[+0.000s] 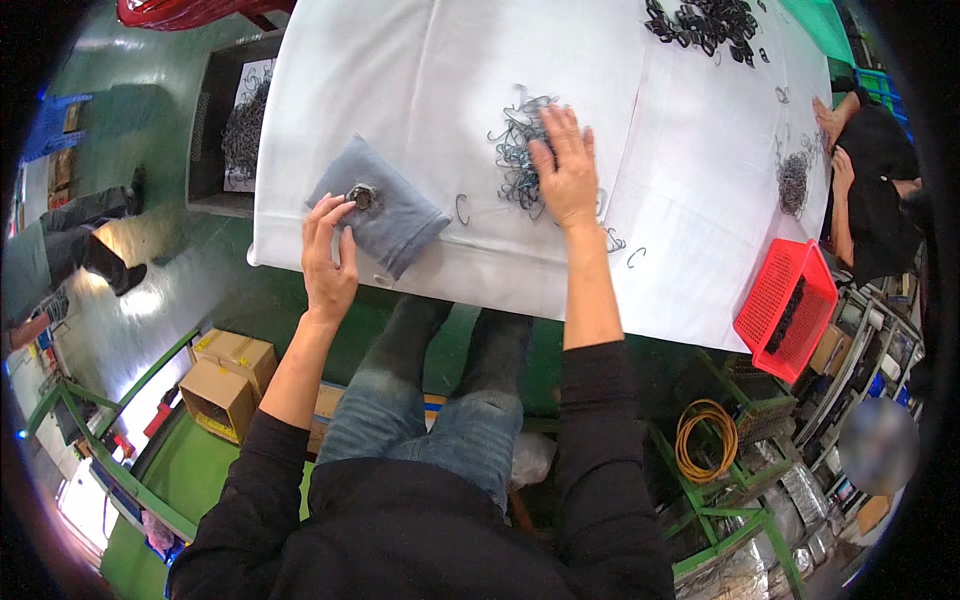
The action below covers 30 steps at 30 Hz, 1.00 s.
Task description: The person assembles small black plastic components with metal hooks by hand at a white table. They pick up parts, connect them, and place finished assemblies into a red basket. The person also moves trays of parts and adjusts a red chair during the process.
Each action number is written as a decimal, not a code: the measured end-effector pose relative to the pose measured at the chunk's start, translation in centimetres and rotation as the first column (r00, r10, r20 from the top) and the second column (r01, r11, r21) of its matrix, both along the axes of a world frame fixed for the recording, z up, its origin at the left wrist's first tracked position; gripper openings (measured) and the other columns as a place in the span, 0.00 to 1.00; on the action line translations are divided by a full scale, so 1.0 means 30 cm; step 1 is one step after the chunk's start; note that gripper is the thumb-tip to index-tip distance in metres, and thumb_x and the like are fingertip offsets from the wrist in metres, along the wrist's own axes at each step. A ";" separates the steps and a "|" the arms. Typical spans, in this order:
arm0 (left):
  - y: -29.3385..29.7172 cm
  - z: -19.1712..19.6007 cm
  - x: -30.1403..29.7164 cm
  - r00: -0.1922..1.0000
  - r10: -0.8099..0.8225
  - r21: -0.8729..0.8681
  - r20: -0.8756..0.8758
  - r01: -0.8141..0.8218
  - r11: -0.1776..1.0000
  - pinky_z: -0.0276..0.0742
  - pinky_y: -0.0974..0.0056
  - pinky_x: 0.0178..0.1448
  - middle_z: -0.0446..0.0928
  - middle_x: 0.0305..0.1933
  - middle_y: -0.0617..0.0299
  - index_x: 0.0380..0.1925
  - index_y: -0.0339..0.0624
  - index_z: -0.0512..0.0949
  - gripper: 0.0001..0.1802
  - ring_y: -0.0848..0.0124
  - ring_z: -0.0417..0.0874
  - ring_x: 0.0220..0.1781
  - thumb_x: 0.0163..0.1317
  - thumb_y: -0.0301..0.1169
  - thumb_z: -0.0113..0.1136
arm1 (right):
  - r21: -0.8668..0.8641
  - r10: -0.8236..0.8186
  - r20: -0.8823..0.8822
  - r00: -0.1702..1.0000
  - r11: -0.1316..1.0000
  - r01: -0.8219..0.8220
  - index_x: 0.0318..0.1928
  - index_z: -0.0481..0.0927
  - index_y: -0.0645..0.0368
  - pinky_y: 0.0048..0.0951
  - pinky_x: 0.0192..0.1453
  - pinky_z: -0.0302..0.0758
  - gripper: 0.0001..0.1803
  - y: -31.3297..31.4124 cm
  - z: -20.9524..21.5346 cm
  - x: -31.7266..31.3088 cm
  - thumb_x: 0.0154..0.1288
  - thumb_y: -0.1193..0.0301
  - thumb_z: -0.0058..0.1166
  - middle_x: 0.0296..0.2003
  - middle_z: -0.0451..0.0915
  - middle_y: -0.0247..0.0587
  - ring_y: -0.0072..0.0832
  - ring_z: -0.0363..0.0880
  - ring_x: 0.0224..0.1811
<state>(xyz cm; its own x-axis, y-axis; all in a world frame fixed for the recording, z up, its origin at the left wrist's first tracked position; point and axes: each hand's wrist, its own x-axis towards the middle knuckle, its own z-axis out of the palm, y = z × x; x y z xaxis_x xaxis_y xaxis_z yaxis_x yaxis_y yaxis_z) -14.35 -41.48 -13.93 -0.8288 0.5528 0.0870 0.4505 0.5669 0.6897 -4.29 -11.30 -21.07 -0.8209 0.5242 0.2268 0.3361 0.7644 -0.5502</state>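
Observation:
A blue-grey cloth cushion (408, 222) lies near the table's front edge, with a small dark round piece (363, 197) standing on it. My left hand (328, 262) is at the cushion's left side, its fingertips against the edge of that piece and its thumb held apart. Farther right, my right hand (568, 175) reaches with outstretched fingers over the right side of a pile of thin metal C-shaped hooks (520, 150). Its fingers hide part of the pile, and I see nothing gripped there. A single loose hook (462, 209) lies between the cushion and the pile.
The white-covered table (450, 265) bears a heap of black clips (705, 28) at the far right. A red basket (785, 310) stands at the right edge, near another person's hands (842, 170). A dark crate (222, 130) of metal pieces is left of the table.

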 end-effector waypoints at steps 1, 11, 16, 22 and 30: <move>-0.005 0.005 -0.003 1.000 -0.007 -0.009 -0.003 0.007 1.000 0.62 0.57 0.66 0.71 0.56 0.55 0.49 0.39 0.73 0.19 0.56 0.66 0.64 0.56 0.15 0.48 | 0.062 0.058 0.020 0.998 0.996 -0.059 0.60 0.71 0.48 0.46 0.73 0.45 0.23 -0.032 0.007 0.018 0.67 0.57 0.45 0.63 0.66 0.38 0.39 0.56 0.69; -0.196 0.020 0.031 0.965 0.261 0.047 0.017 -0.262 0.964 0.64 0.59 0.63 0.72 0.54 0.52 0.47 0.38 0.74 0.18 0.56 0.70 0.59 0.55 0.16 0.49 | 0.187 -0.789 0.139 0.598 0.614 0.766 0.64 0.63 0.58 0.57 0.67 0.49 0.26 -0.040 -0.034 0.491 0.72 0.57 0.33 0.66 0.57 0.51 0.47 0.53 0.69; -0.333 0.062 0.184 0.896 0.437 0.074 0.074 -0.442 0.894 0.64 0.60 0.63 0.72 0.55 0.53 0.47 0.40 0.74 0.18 0.57 0.71 0.60 0.56 0.17 0.51 | 0.163 -0.576 0.109 0.810 0.814 0.557 0.65 0.60 0.57 0.56 0.67 0.51 0.28 -0.163 -0.103 0.174 0.72 0.55 0.35 0.66 0.57 0.50 0.43 0.53 0.70; -0.518 0.121 0.411 0.764 0.636 0.096 0.112 -0.645 0.758 0.67 0.59 0.61 0.72 0.53 0.53 0.46 0.41 0.74 0.18 0.55 0.71 0.58 0.54 0.17 0.51 | 0.040 -0.359 0.009 0.933 0.933 0.358 0.62 0.63 0.61 0.54 0.67 0.52 0.27 -0.229 0.016 -0.031 0.72 0.55 0.35 0.63 0.63 0.49 0.46 0.59 0.66; -0.761 0.126 0.486 0.558 0.803 0.101 0.208 -0.829 0.550 0.68 0.58 0.59 0.72 0.52 0.54 0.46 0.41 0.73 0.17 0.55 0.72 0.56 0.55 0.19 0.50 | 0.096 -0.136 -0.124 0.983 0.984 0.148 0.62 0.61 0.68 0.43 0.67 0.60 0.26 -0.334 0.228 -0.142 0.70 0.65 0.43 0.60 0.63 0.58 0.47 0.60 0.64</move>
<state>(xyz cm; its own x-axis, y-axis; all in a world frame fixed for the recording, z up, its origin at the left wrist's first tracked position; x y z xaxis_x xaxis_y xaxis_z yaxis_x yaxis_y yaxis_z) 0.24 -64.30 -10.14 -0.9236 -0.3820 -0.0316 -0.2413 0.5155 0.8222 -8.55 -21.33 -14.23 -0.7047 0.6018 0.3759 0.3839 0.7689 -0.5112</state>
